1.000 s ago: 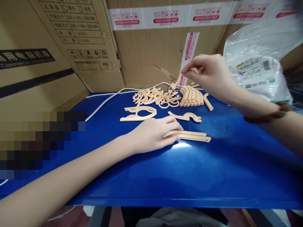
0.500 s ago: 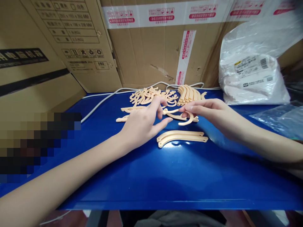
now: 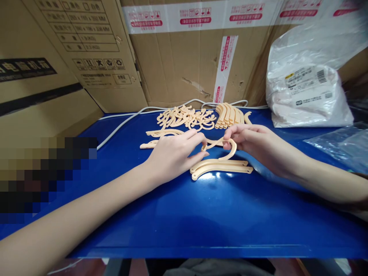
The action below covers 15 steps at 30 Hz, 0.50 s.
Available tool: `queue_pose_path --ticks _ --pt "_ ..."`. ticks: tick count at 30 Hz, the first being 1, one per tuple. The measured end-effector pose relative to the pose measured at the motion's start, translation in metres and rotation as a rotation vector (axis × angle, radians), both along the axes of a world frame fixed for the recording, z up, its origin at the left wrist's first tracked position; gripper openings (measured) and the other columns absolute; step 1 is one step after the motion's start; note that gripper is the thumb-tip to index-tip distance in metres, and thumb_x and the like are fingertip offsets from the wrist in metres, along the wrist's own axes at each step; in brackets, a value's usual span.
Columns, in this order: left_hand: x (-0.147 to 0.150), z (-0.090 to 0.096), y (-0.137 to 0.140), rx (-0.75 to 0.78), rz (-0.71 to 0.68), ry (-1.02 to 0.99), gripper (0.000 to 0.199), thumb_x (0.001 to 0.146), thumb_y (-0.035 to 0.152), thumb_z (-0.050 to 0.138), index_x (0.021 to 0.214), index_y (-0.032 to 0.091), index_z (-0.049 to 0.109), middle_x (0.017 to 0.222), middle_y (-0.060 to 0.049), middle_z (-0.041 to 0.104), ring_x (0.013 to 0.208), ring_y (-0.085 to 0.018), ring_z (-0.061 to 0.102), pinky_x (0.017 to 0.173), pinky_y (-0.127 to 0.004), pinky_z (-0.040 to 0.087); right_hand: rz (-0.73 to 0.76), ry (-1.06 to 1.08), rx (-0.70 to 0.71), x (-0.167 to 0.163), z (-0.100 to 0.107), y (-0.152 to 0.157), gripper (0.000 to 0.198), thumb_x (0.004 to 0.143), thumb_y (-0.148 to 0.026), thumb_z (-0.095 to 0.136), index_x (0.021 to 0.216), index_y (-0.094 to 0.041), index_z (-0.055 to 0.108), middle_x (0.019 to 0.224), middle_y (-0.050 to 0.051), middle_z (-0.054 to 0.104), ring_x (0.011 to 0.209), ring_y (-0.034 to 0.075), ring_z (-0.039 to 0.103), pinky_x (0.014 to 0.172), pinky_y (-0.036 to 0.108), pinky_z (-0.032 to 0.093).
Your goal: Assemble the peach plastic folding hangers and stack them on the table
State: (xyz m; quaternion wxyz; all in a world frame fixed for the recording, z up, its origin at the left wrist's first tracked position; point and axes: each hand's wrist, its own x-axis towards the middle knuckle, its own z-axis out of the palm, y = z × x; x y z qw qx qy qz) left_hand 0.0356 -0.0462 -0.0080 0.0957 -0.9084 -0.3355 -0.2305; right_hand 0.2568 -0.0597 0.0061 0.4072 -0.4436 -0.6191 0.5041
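A cream hanger hook (image 3: 231, 152), curved like a question mark, is held between my two hands above the blue table. My left hand (image 3: 179, 153) pinches its small end between thumb and fingers. Loosely curled, my right hand (image 3: 248, 142) has its fingertips at the bend of the hook, some of them behind it. Just below lie two curved hanger arms (image 3: 221, 168), side by side. Further hanger arms (image 3: 163, 132) lie behind my left hand, partly covered by it. Another arm piece behind the hook is mostly hidden.
At the back lies a loose pile of hooks (image 3: 184, 117), beside a stack of hanger arms (image 3: 228, 115). Cardboard boxes (image 3: 178, 65) stand behind, with a white cable (image 3: 120, 125) along them. A white plastic bag (image 3: 310, 96) and clear film (image 3: 339, 145) are on the right.
My left hand has moved down and closed on the hook's small end. The hook has shifted and turned toward me; my right thumb has drawn back a little.
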Motion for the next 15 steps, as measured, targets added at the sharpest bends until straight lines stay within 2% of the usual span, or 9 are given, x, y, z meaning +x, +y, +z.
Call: queue_pose_path --ticks 6,11,15 --pt "0.0002 0.0041 0.0002 0.006 0.011 -0.031 0.014 0.093 0.028 0.052 0.097 0.019 0.063 0.075 0.002 0.061 0.068 -0.012 0.058 0.057 -0.023 0.033 0.015 0.040 -0.018 -0.0029 0.0013 -0.0022 0.010 0.073 -0.014 0.055 0.072 -0.019 0.064 0.073 0.002 0.063 0.071 0.016 0.056 0.068 0.031 0.044" --pt "-0.0002 0.0033 0.0015 0.072 0.004 0.002 0.016 0.094 0.023 0.047 0.094 0.018 0.062 0.077 0.001 0.065 0.070 -0.012 0.060 0.057 -0.023 0.033 0.056 0.028 -0.001 -0.0008 -0.0018 -0.0024 0.006 0.076 -0.017 0.058 0.078 -0.020 0.063 0.076 0.002 0.066 0.075 0.017 0.059 0.068 0.030 0.045" --pt "-0.0008 0.0034 0.0001 0.048 -0.018 -0.005 0.016 0.094 0.025 0.046 0.094 0.018 0.060 0.078 0.002 0.066 0.070 -0.012 0.060 0.057 -0.023 0.034 0.073 -0.028 0.051 -0.0018 -0.0026 -0.0026 0.009 0.075 -0.020 0.066 0.084 -0.022 0.065 0.084 0.002 0.067 0.081 0.018 0.062 0.069 0.030 0.048"
